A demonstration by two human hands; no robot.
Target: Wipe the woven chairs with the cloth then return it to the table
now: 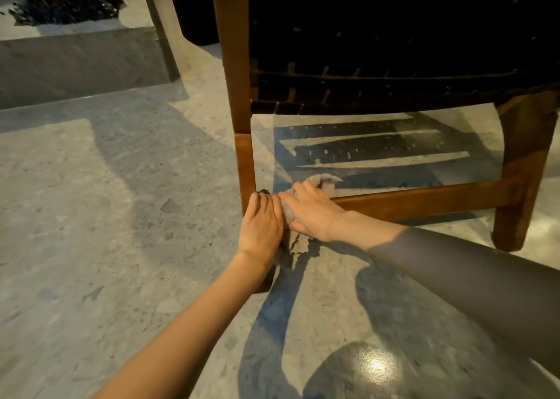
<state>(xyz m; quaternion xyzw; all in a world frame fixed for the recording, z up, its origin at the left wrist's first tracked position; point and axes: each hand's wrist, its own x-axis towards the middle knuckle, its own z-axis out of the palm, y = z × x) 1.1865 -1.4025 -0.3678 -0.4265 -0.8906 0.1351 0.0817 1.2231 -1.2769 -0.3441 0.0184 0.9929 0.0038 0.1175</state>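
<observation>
Cloth (298,245) clutched in my right grip (312,213) against lower rail (424,200); left grip (260,220) just beside, clasp unclear. Wiping underway; next, slide onward along rail.

There is only one view, from the person's head. It looks forward and down, from low and very near to the lower frame of the woven chair (378,89). The floor (91,216) fills the near and left part.
</observation>
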